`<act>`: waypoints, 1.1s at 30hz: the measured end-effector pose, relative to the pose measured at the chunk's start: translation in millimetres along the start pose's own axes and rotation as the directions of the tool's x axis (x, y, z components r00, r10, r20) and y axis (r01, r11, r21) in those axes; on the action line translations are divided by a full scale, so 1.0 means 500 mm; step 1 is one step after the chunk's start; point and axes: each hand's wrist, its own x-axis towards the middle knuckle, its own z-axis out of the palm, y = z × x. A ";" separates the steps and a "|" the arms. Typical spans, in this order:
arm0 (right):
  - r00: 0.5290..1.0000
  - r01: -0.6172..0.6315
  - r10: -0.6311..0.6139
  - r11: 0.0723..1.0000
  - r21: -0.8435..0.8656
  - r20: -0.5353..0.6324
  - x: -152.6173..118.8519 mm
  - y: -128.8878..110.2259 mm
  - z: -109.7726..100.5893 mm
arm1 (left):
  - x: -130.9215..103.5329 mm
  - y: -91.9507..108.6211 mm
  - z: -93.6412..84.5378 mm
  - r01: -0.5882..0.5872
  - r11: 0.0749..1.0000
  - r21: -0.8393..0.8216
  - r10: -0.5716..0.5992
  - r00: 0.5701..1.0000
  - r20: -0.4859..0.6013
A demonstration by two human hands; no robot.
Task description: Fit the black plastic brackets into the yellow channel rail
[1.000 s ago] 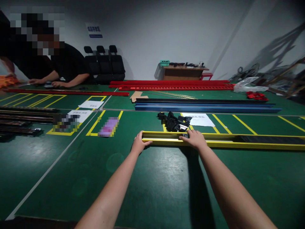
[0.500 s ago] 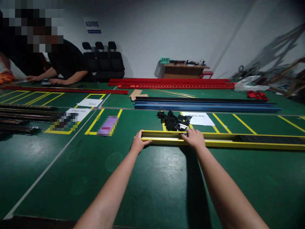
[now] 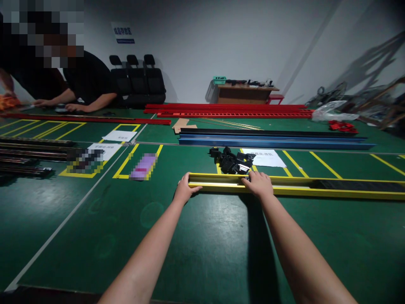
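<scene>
A long yellow metal channel [image 3: 297,192] lies across the table in front of me, its open side up. My left hand [image 3: 184,189] is closed round the channel's left end, thumb along the near wall. Further right, my right hand [image 3: 260,184] reaches over the channel with bent fingers inside it. A small black part [image 3: 247,179] shows at those fingertips, mostly hidden by them. Black slats [image 3: 360,185] fill the channel's right stretch. Just behind the channel is a heap of black plastic pieces [image 3: 228,162], beside a white printed sheet [image 3: 267,158].
Blue and black rails [image 3: 275,141] lie beyond the heap, with red rails [image 3: 228,109] farther back. Dark bars [image 3: 31,154] and a blurred purple item [image 3: 144,166] are at left. Co-workers in dark clothes [image 3: 91,80] lean over the table's far left.
</scene>
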 end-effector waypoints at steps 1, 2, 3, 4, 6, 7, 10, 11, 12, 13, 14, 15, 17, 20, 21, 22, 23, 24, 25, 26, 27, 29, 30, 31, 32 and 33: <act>1.000 0.002 -0.002 1.000 0.005 -0.002 -0.001 0.000 0.000 | 0.000 0.001 0.000 0.003 1.000 -0.002 -0.003 1.000 -0.001; 1.000 0.004 -0.004 1.000 0.009 -0.003 -0.002 0.001 -0.001 | 0.000 0.002 -0.001 0.008 1.000 -0.006 -0.008 1.000 -0.004; 1.000 0.005 -0.005 1.000 0.013 -0.002 -0.003 0.001 -0.001 | -0.001 0.004 -0.001 0.013 1.000 -0.011 -0.013 1.000 -0.007; 1.000 0.007 -0.007 1.000 0.014 -0.003 -0.003 0.001 -0.002 | -0.001 0.006 -0.001 0.019 1.000 -0.016 -0.019 1.000 -0.012; 1.000 0.005 -0.005 1.000 0.011 -0.008 -0.004 0.001 -0.002 | -0.001 0.010 -0.002 0.029 0.999 -0.026 -0.029 0.999 -0.021; 1.000 0.003 -0.003 1.000 0.007 -0.011 -0.003 0.000 -0.002 | -0.001 0.011 -0.003 0.031 0.999 -0.030 -0.032 0.999 -0.024; 1.000 0.001 -0.001 1.000 -0.010 -0.019 -0.001 -0.001 0.001 | -0.002 0.015 -0.005 0.035 0.999 -0.035 -0.036 0.999 -0.028; 1.000 0.001 -0.002 1.000 -0.014 -0.019 0.000 -0.001 0.002 | -0.002 0.016 -0.005 0.038 0.999 -0.036 -0.039 0.999 -0.027; 1.000 0.000 -0.001 1.000 -0.018 -0.019 0.000 -0.001 0.003 | -0.002 0.016 -0.005 0.042 0.998 -0.037 -0.043 0.999 -0.027; 1.000 -0.001 0.001 1.000 -0.020 -0.018 0.001 -0.001 0.004 | -0.002 0.017 -0.005 0.045 0.998 -0.037 -0.046 0.999 -0.028; 1.000 -0.003 0.002 1.000 -0.021 -0.018 0.002 0.000 0.005 | -0.002 0.016 -0.006 0.046 0.998 -0.036 -0.047 0.999 -0.028; 1.000 -0.003 0.002 1.000 -0.021 -0.020 0.002 0.000 0.005 | -0.002 0.016 -0.006 0.045 0.998 -0.035 -0.046 0.999 -0.027; 1.000 -0.003 0.003 1.000 -0.016 -0.017 0.003 0.000 0.004 | -0.002 0.016 -0.005 0.041 0.999 -0.033 -0.042 0.999 -0.026; 1.000 -0.007 0.007 1.000 0.000 -0.006 0.001 0.000 0.000 | -0.002 0.016 -0.005 0.043 0.998 -0.037 -0.044 0.999 -0.027; 1.000 -0.008 0.008 1.000 0.003 -0.005 0.000 0.000 -0.001 | -0.002 0.016 -0.005 0.044 0.998 -0.040 -0.045 0.999 -0.028; 1.000 -0.008 0.008 1.000 0.006 -0.006 -0.001 0.000 -0.002 | -0.002 0.015 -0.005 0.045 0.998 -0.042 -0.046 0.999 -0.029; 1.000 -0.006 0.006 1.000 0.006 -0.009 -0.001 0.000 -0.003 | -0.002 0.015 -0.005 0.045 0.998 -0.043 -0.046 0.999 -0.028; 1.000 -0.005 0.005 1.000 0.004 -0.012 -0.002 0.000 -0.003 | -0.002 0.014 -0.004 0.043 0.998 -0.043 -0.045 0.999 -0.027; 1.000 -0.003 0.003 1.000 0.000 -0.014 -0.001 0.000 -0.003 | -0.001 0.013 -0.004 0.041 0.998 -0.041 -0.042 0.999 -0.026; 1.000 -0.002 0.002 1.000 -0.003 -0.017 -0.001 0.000 -0.002 | -0.001 0.012 -0.004 0.038 0.999 -0.038 -0.039 0.999 -0.024; 1.000 -0.002 0.001 1.000 -0.007 -0.019 -0.001 0.000 -0.001 | -0.001 0.011 -0.004 0.034 0.999 -0.035 -0.035 0.999 -0.022; 1.000 -0.004 0.003 1.000 -0.012 -0.021 0.000 0.000 0.001 | -0.001 0.010 -0.003 0.027 0.999 -0.030 -0.027 0.999 -0.018; 1.000 -0.003 0.003 1.000 -0.013 -0.020 0.001 0.000 0.001 | -0.001 0.009 -0.003 0.023 0.999 -0.029 -0.023 1.000 -0.016; 1.000 -0.004 0.003 1.000 -0.014 -0.019 0.001 0.000 0.001 | -0.001 0.008 -0.003 0.020 0.999 -0.028 -0.020 1.000 -0.013; 1.000 -0.003 0.003 1.000 -0.014 -0.017 0.000 0.000 0.001 | -0.001 0.008 -0.002 0.017 0.999 -0.027 -0.017 1.000 -0.011; 1.000 -0.002 0.002 1.000 -0.014 -0.017 0.000 0.000 0.000 | -0.001 0.008 -0.002 0.016 1.000 -0.026 -0.016 1.000 -0.009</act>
